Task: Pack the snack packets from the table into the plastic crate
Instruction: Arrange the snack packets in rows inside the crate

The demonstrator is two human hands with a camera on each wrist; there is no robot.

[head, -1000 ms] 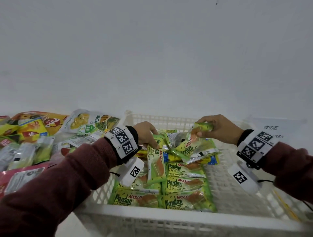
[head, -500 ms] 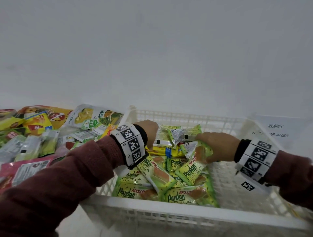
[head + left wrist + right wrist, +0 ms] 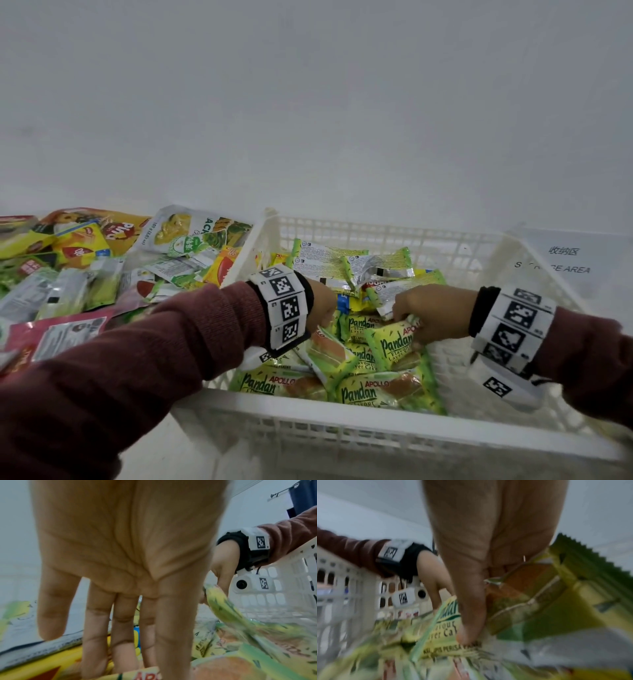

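A white plastic crate (image 3: 342, 418) holds several green Pandan cake packets (image 3: 373, 394) on its left side. My right hand (image 3: 421, 318) is low in the crate and pinches one Pandan packet (image 3: 394, 342) by its edge. In the right wrist view the thumb (image 3: 471, 622) presses on that packet (image 3: 547, 601). My left hand (image 3: 322, 305) reaches into the pile beside it. Its fingers (image 3: 96, 649) are straight and point down, touching the packets and gripping nothing.
Many loose snack packets (image 3: 85, 274) lie on the table left of the crate, some yellow, some green, one pink. The crate's right half (image 3: 455, 356) is bare mesh floor. A paper sign (image 3: 561, 260) lies behind the crate's far right corner.
My right hand has come down from above the pile into the crate, still holding the Pandan packet. My left hand has stayed on the pile.
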